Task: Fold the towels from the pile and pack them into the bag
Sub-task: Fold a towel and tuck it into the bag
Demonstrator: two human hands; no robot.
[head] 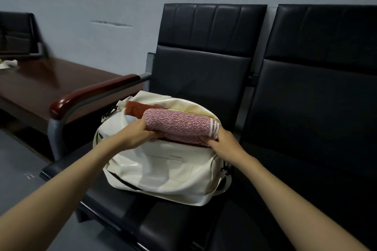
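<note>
Black padded chairs [200, 79] line a pale wall, with a dark wooden surface [51, 83] off to your left and a crumpled pale cloth [9, 64] at its far end. On the nearest chair seat sits the white bag [173, 173], its mouth gaping upward and turned slightly away from you.

The folded pink towel [177, 126] lies across that mouth, resting at the near lip and not yet down inside. Its long axis runs left to right, roughly in line with the opening, so the way in looks to be straight down and a little away from you. A rust-red towel [135, 109] is packed just behind it, touching or nearly so, with a strip of yellow fabric [183, 110] showing deeper in the bag.

You have one end in each hand, and neither arm is clearly nearer. Your left grip [134, 134] is curled around the plain left end, fingers wrapped under the roll. Your right grip [222, 140] clamps the striped right end, its fingers tucked beneath the lower edge and hidden there. Both are closed firmly on the pink towel, and nothing else is held.

The rust-red towel crowds the far side, so the pink one probably has to go down on the near side.
</note>
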